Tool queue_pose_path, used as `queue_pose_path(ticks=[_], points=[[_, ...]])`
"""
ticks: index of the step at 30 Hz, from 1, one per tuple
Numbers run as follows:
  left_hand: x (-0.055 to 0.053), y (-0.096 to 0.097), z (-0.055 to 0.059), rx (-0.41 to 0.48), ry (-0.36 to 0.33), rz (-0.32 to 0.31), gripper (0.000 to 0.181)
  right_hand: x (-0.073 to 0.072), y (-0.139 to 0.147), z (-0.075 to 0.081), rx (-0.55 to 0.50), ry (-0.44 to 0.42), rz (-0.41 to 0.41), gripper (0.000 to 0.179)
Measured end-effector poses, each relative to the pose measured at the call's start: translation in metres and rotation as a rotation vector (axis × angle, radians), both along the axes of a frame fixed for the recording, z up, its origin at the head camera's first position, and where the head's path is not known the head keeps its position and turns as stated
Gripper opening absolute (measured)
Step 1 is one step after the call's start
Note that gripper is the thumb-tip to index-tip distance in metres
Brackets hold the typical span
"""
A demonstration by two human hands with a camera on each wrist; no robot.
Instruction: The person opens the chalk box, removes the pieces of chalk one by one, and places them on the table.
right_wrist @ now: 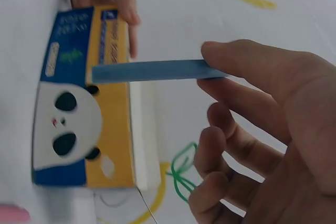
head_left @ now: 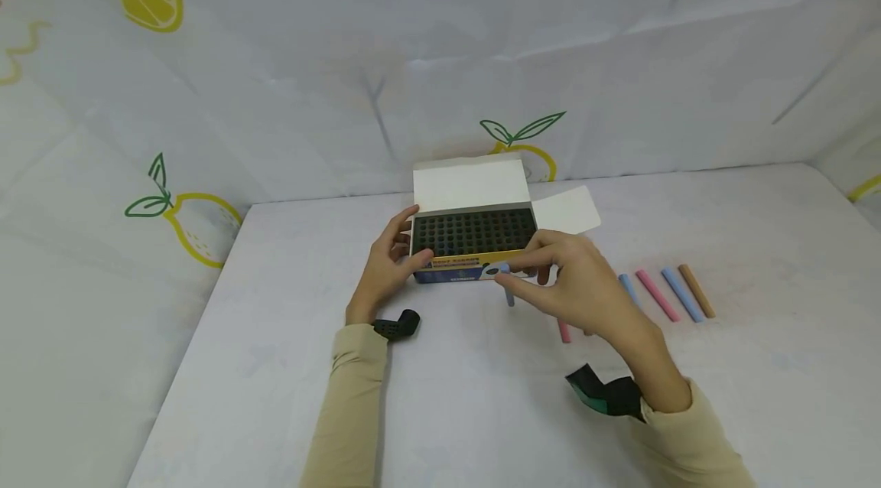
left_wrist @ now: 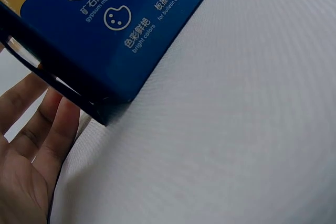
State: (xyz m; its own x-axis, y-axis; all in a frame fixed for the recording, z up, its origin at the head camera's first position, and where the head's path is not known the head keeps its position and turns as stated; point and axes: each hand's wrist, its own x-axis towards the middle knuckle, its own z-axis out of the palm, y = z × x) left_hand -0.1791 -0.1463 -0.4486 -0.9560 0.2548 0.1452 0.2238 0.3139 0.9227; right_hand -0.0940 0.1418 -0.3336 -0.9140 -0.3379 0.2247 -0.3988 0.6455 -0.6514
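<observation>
A blue and yellow chalk box (head_left: 450, 274) stands with its white lid raised, showing a dark insert (head_left: 475, 232) full of round holes. My left hand (head_left: 384, 268) grips the box's left end, thumb at the front edge and fingers along the side. In the left wrist view those fingers (left_wrist: 58, 129) touch the end of the box (left_wrist: 105, 51). Just in front of the box, my right hand (head_left: 585, 285) pinches a blue chalk stick (right_wrist: 152, 71) by one end between thumb and index finger. The stick points downward in the head view. A panda face (right_wrist: 71, 124) is printed on the box.
Right of the box lie loose chalk sticks: a pink one (head_left: 657, 294), a blue one (head_left: 681, 294) and an orange-brown one (head_left: 697, 291). Another blue stick (head_left: 629, 290) and a pink stick (head_left: 564, 331) are partly hidden by the right hand. A white side flap (head_left: 567, 210) sticks out rightward.
</observation>
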Motion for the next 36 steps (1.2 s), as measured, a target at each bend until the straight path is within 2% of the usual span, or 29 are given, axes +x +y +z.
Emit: queue_pose_path(ticks=[5,10,15,24,29,32,36], points=[[0.0,0.0,0.0,-0.003,-0.007,0.0,0.075,-0.003,0.025,0.005,-0.008,-0.016,0.012,0.018],[0.0,0.0,0.002,-0.001,-0.006,-0.002,0.075,-0.006,0.044,0.003,-0.015,0.042,0.004,0.017],[0.0,0.0,0.001,0.003,0.0,-0.001,0.075,-0.007,0.057,0.002,-0.007,0.062,-0.024,0.014],[0.001,0.0,0.0,0.005,0.006,-0.006,0.075,-0.006,0.083,0.005,0.027,-0.003,-0.12,0.014],[0.0,0.0,0.0,0.002,-0.001,-0.005,0.074,-0.006,0.103,0.005,0.071,-0.079,-0.169,0.015],[0.001,0.0,0.0,0.003,-0.004,-0.004,0.074,-0.007,0.118,0.005,0.1,-0.12,-0.201,0.019],[0.001,0.0,0.001,-0.005,-0.008,0.0,0.074,-0.008,0.139,0.003,0.153,-0.123,-0.268,0.026]])
